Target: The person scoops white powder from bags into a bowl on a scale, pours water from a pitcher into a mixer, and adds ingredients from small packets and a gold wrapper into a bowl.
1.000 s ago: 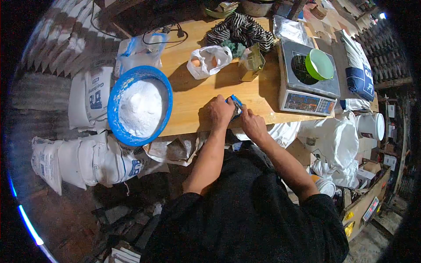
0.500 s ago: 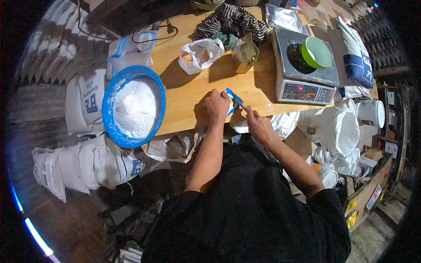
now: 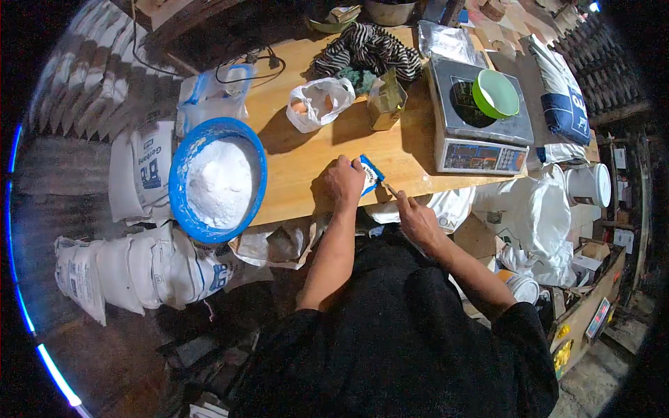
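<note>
On the wooden table (image 3: 300, 167), near its front edge, lies a small blue and white packet (image 3: 371, 175). My left hand (image 3: 344, 181) is closed on the packet's left side, with the thumb along its top. My right hand (image 3: 420, 221) grips a thin knife (image 3: 391, 189), its tip end right at the packet's right edge. Most of the knife's handle is hidden in my fingers. To the left stands a blue basin (image 3: 259, 167) heaped with white powder (image 3: 221, 182).
A plastic bag of eggs (image 3: 322, 104), a squarish tin (image 3: 387, 104) and a striped cloth (image 3: 366, 52) lie toward the back. On the right, a weighing scale (image 3: 481, 155) carries a green bowl (image 3: 496, 95). White sacks (image 3: 143, 171) stand left of the table.
My right hand and the knife have drawn back slightly down and right from the packet, showing more of its front. My left hand keeps its hold. The whole view has shifted a little.
</note>
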Demonstrator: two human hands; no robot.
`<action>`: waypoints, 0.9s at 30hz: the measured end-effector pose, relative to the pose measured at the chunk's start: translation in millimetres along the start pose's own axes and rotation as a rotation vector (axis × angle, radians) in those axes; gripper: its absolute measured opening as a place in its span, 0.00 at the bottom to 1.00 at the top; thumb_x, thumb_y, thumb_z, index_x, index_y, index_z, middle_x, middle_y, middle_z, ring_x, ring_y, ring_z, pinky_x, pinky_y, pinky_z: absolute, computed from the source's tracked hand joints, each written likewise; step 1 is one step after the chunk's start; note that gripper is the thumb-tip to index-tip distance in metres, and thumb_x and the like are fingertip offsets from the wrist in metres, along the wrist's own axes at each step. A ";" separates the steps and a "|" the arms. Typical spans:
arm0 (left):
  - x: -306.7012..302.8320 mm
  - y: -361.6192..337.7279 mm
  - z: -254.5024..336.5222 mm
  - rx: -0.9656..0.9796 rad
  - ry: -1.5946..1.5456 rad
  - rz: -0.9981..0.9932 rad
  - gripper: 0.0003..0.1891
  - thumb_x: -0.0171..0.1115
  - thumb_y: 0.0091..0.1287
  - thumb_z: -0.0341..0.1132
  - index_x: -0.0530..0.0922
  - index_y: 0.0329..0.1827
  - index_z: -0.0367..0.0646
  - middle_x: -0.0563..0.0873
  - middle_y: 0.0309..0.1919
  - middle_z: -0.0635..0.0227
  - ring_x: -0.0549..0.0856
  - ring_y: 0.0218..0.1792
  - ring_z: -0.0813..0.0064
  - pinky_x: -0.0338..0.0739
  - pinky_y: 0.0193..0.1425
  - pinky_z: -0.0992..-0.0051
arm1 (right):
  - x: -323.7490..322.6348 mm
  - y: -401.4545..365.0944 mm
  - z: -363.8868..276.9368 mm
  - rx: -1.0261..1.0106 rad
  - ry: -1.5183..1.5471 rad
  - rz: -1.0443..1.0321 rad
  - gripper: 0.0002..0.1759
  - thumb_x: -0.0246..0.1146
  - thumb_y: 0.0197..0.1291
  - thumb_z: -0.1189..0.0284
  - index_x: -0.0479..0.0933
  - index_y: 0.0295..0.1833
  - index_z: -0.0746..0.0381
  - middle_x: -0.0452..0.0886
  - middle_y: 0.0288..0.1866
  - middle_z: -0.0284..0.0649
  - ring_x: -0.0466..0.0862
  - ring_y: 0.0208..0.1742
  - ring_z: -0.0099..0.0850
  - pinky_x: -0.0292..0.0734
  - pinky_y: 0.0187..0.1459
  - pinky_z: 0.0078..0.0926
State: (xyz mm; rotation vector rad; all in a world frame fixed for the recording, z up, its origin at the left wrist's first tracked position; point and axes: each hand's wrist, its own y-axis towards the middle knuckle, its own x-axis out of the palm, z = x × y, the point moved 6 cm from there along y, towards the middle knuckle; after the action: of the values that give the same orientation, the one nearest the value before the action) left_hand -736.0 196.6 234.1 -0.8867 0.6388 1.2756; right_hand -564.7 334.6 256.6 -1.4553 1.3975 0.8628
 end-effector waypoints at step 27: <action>-50.4 -24.4 36.2 0.409 -0.553 0.181 0.25 0.53 0.73 0.50 0.79 0.28 0.35 0.81 0.22 0.48 0.82 0.27 0.48 0.73 0.33 0.58 | -76.5 77.2 -9.4 0.100 0.784 0.125 0.15 0.63 0.64 0.67 0.82 0.48 0.68 0.85 0.31 0.43 0.82 0.28 0.26 0.78 0.34 0.26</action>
State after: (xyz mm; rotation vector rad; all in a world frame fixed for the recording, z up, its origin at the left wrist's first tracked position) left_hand -724.7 199.1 299.8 -0.1247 0.5122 1.4060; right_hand -650.5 357.1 320.0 -1.7240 2.0816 0.2695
